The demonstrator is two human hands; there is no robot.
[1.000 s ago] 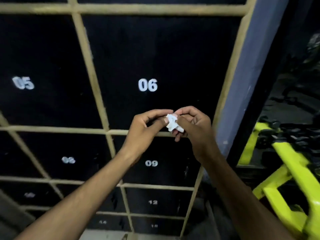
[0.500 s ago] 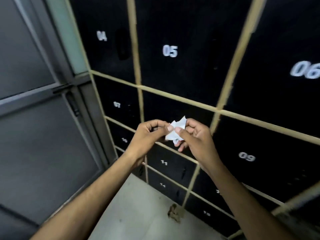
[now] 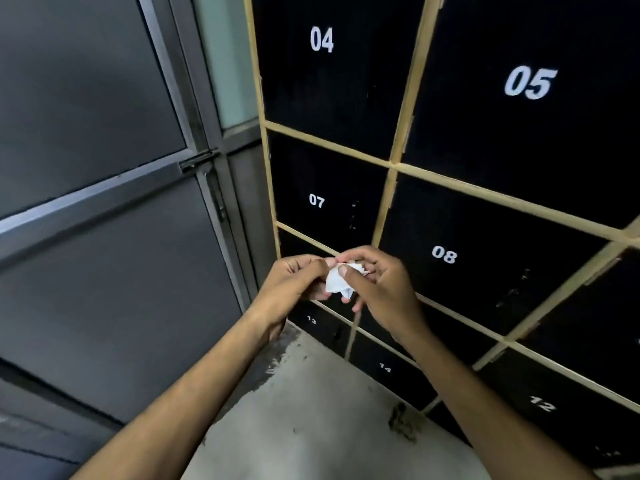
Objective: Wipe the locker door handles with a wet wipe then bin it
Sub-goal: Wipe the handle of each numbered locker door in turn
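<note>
A small crumpled white wet wipe [image 3: 336, 281] is held between both hands in front of the lockers. My left hand [image 3: 294, 285] pinches its left side and my right hand [image 3: 381, 289] pinches its right side, thumb on top. Behind them stand black locker doors with white numbers in a tan frame: door 07 [image 3: 322, 188] and door 08 [image 3: 485, 251]. Dark handles show faintly on door 07 [image 3: 354, 214] and door 08 [image 3: 516, 289]. No bin is in view.
A grey metal door [image 3: 104, 202] with a latch [image 3: 199, 161] fills the left side. Grey concrete floor [image 3: 311, 427] lies below. Lower lockers 13, 14 and 12 run along the floor; doors 04 and 05 are above.
The view has swung left from lockers 05 and 06 to the grey door and lockers 04, 07, 08. Both hands kept hold of the wipe and crumpled it tighter.
</note>
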